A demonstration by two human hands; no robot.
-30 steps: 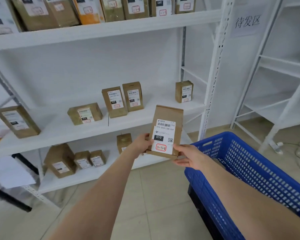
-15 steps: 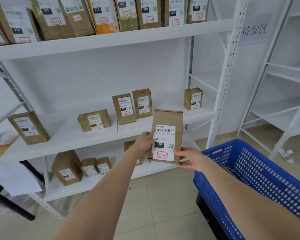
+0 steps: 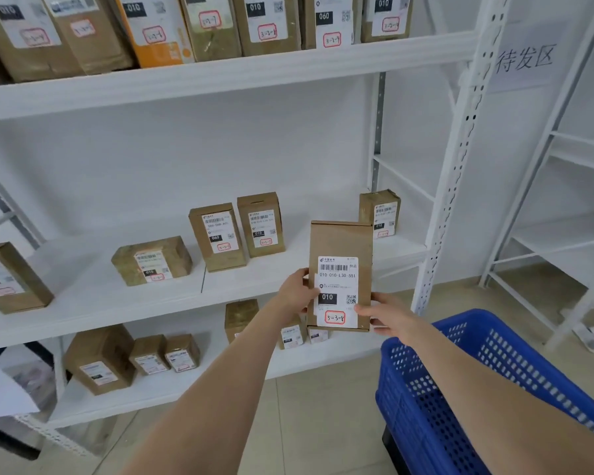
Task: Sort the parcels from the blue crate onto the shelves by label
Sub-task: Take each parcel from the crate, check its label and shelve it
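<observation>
A person holds a brown cardboard parcel (image 3: 341, 248) upright in front of white shelves (image 3: 199, 80), the left hand (image 3: 297, 293) gripping its left edge and the right hand (image 3: 386, 315) pinching its lower right corner. Its white label (image 3: 336, 291) faces the camera. A blue crate (image 3: 477, 389) sits at lower right, below the right forearm.

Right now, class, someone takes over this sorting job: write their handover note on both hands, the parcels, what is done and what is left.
Hands: left hand grips the held parcel by its left edge; right hand grips its lower right edge.
Parcel upright, in the air before the middle shelf; red-circled code starts 3-3.
Done: shelved parcels sit on three shelves.
Left: shelve this one; blue crate at right, contents hidden.
</observation>
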